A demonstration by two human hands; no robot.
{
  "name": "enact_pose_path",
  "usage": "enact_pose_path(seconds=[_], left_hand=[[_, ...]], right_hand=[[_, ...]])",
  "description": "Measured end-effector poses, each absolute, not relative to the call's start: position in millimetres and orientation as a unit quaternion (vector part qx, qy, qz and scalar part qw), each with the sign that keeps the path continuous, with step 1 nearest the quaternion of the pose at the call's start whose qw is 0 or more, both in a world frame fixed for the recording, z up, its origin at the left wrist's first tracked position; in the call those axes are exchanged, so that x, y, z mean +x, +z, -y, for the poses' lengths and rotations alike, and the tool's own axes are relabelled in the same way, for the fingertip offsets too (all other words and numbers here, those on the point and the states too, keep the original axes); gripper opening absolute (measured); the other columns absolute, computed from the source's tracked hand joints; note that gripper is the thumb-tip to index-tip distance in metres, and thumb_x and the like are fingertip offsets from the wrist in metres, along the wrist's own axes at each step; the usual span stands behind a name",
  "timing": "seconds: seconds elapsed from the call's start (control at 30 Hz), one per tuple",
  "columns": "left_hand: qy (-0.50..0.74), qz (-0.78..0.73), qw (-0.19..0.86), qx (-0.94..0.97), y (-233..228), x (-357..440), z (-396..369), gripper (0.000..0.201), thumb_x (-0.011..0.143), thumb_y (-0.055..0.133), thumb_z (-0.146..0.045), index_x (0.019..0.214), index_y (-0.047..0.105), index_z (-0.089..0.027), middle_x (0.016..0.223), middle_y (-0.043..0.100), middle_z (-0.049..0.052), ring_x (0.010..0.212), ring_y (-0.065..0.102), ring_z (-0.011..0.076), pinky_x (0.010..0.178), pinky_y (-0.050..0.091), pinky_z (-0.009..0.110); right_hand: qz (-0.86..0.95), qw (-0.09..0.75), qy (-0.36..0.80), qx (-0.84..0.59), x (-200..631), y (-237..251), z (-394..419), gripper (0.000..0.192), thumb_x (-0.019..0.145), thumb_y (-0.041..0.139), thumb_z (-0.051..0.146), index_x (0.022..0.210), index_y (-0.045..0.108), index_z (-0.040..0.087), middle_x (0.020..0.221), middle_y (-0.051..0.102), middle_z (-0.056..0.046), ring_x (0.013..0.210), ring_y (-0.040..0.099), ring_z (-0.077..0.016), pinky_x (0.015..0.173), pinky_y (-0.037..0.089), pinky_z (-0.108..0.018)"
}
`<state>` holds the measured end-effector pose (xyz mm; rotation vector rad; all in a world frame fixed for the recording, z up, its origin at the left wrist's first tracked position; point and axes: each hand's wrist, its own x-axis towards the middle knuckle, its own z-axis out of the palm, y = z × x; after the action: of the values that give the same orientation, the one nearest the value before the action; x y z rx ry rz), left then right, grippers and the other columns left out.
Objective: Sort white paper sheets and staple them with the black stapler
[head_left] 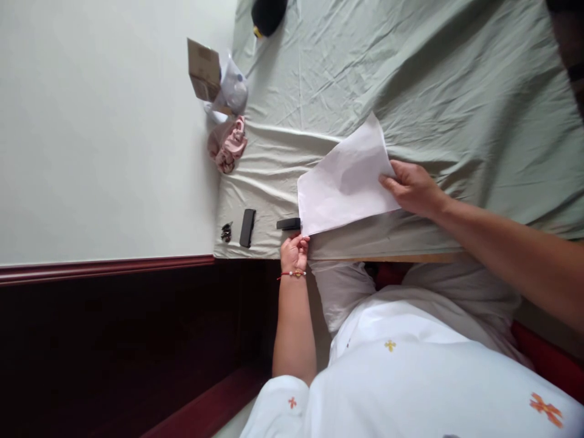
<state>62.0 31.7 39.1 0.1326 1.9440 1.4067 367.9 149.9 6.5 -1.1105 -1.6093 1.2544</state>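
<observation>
I see one white sheet of paper held over the green bedsheet, my right hand pinching its far edge and my left hand gripping its near corner. Two black oblong items lie just beside that corner, one small dark clip near them, one pink cloth bundle farther along.

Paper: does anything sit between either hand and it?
No. Both hands are already on the paper: the right hand pinches one edge, the left hand the corner near a black object on the sheet.
</observation>
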Motion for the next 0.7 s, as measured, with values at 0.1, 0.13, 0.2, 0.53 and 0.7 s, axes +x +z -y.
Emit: enact_pose_path(seconds=[0.1, 0.13, 0.2, 0.53, 0.7], left_hand=[[0.538, -0.768, 0.337, 0.087, 33, 60, -28, 0.025, 0.072, 0.076, -0.002, 0.079, 0.057, -0.016, 0.068, 0.065, -0.002, 0.055, 0.065, 0.0085, 0.049, 0.04, 0.014], [0.53, -0.781, 0.312, 0.106, 30, 58, -26, 0.024, 0.073, 0.076, -0.004, 0.082, 0.057, -0.017, 0.07, 0.065, -0.003, 0.055, 0.065, 0.0089, 0.05, 0.04, 0.015], [0.508, -0.816, 0.225, 0.161, 28, 53, -20, 0.022, 0.077, 0.071, -0.007, 0.089, 0.058, -0.019, 0.077, 0.066, -0.002, 0.061, 0.065, 0.0097, 0.056, 0.045, 0.018], [0.262, -0.801, 0.02, 0.538, 43, 22, -30, 0.051, 0.078, 0.07, -0.008, 0.126, 0.075, -0.024, 0.155, 0.065, 0.015, 0.157, 0.047, 0.0332, 0.135, 0.029, 0.051], [0.255, -0.783, 0.057, 0.565, 41, 16, -33, 0.051, 0.08, 0.063, -0.006, 0.123, 0.081, -0.028, 0.14, 0.076, 0.01, 0.142, 0.062, 0.0297, 0.131, 0.036, 0.049]], right_hand=[[0.634, 0.402, 0.479, -0.455, 365, 4, -148, 0.023, 0.091, 0.06, 0.045, 0.091, 0.068, 0.023, 0.09, 0.073, -0.011, 0.088, 0.067, -0.03, 0.075, 0.053, -0.04], [0.631, 0.402, 0.48, -0.458, 364, 2, -148, 0.022, 0.091, 0.06, 0.044, 0.091, 0.068, 0.024, 0.088, 0.073, -0.01, 0.087, 0.067, -0.0297, 0.074, 0.053, -0.04], [0.626, 0.398, 0.487, -0.461, 363, 0, -148, 0.021, 0.091, 0.059, 0.043, 0.091, 0.067, 0.024, 0.085, 0.072, -0.009, 0.083, 0.067, -0.0288, 0.072, 0.052, -0.039], [0.599, 0.395, 0.525, -0.459, 363, -2, -151, 0.026, 0.089, 0.065, 0.051, 0.093, 0.067, 0.025, 0.081, 0.071, -0.007, 0.074, 0.066, -0.027, 0.064, 0.051, -0.038], [0.603, 0.389, 0.518, -0.466, 363, 0, -152, 0.025, 0.089, 0.065, 0.05, 0.091, 0.067, 0.025, 0.083, 0.072, -0.008, 0.072, 0.066, -0.0273, 0.065, 0.052, -0.04]])
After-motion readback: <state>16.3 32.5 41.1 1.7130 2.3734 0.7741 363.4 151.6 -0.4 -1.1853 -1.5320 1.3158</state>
